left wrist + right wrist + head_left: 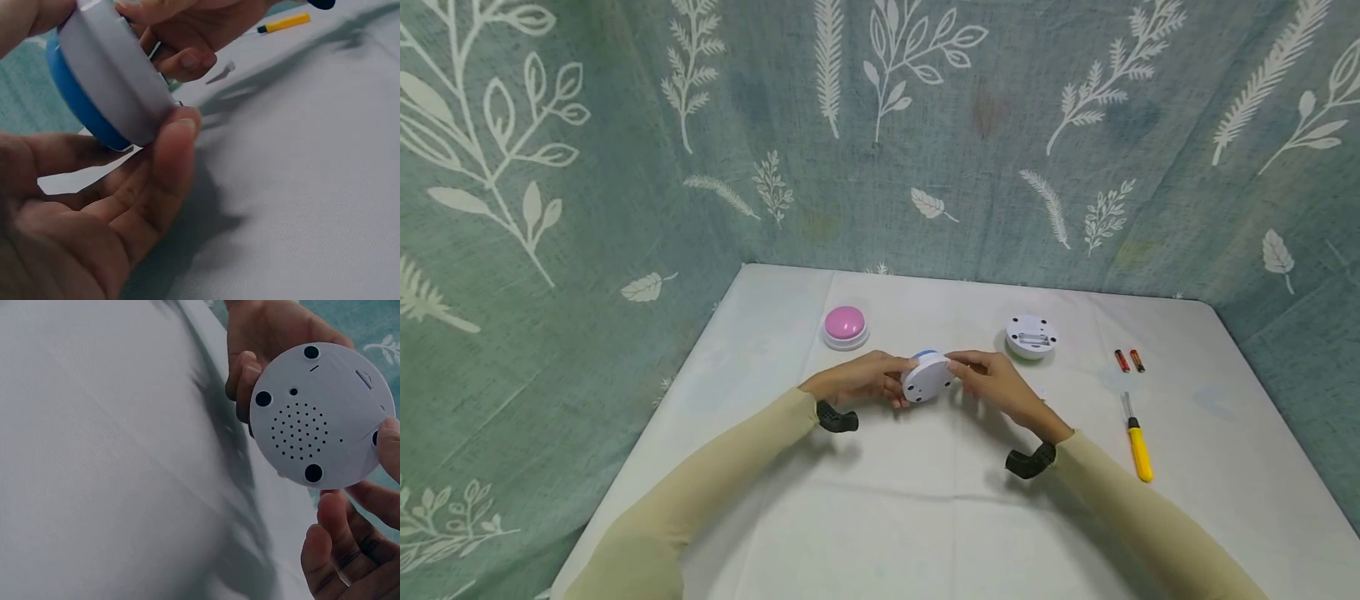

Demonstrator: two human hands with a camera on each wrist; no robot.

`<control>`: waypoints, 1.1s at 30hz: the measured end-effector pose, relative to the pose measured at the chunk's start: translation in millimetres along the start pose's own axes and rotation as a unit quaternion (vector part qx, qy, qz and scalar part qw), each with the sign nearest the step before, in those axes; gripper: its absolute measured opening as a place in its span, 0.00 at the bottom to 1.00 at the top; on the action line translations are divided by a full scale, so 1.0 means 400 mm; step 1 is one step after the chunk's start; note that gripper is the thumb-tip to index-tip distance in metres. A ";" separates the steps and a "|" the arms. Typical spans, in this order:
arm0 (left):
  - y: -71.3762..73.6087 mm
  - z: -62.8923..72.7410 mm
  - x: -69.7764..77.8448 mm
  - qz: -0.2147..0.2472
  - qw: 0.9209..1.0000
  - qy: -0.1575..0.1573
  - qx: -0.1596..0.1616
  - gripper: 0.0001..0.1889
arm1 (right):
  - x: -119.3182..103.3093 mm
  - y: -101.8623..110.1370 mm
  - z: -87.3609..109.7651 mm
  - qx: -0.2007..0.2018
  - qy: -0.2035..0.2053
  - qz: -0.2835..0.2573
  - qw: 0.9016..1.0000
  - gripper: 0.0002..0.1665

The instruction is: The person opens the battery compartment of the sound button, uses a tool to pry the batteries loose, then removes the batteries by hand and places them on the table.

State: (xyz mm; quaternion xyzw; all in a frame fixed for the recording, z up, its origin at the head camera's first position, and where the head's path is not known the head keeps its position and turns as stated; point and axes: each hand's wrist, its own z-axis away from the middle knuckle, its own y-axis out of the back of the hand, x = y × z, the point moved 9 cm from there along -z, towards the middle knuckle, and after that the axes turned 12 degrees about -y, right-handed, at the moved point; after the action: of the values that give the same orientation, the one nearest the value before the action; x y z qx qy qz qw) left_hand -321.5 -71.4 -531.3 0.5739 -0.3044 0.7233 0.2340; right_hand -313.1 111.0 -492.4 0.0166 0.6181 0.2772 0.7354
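A round white buzzer button [928,379] with a blue top is held up over the table between both hands. My left hand [861,379] grips its left edge with thumb and fingers. On the other edge, my right hand [996,387] pinches it, thumb on the underside. That underside faces the right wrist view, where the buzzer [306,434] shows speaker holes, dark round feet and a cover outline near the edge. From the left wrist, the blue dome [81,97] points away from the palm side.
A pink-topped buzzer [845,323] stands at the back left. Another white buzzer [1031,337] lies upside down with its battery bay exposed. To the right are two batteries [1129,361] and a yellow-handled screwdriver [1138,446]. A small pale piece [222,72] lies beyond the hands.
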 end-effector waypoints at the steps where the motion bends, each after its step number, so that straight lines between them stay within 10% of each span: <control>1: -0.005 0.003 0.000 0.004 1.000 0.002 -0.006 0.26 | 0.001 -0.002 0.001 0.001 0.001 -0.003 1.000 0.28; 13: -0.029 0.011 0.009 0.054 0.997 -0.055 0.016 0.34 | 0.016 -0.073 0.021 -0.028 -0.015 -0.052 0.998 0.46; 24: -0.026 0.027 0.022 -0.076 0.993 -0.095 -0.005 0.35 | -0.010 -0.086 0.049 -0.006 0.024 0.057 0.998 0.55; 33: -0.049 0.047 0.065 -0.210 0.968 -0.132 -0.031 0.44 | -0.060 -0.072 0.070 0.032 0.081 0.183 0.979 0.57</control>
State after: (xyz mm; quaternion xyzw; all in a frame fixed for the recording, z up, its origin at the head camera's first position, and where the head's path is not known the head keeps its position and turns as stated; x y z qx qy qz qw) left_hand -301.1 -71.1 -499.8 0.7083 -0.2270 0.5657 0.3560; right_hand -278.4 85.4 -474.9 0.1303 0.6708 0.3877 0.6187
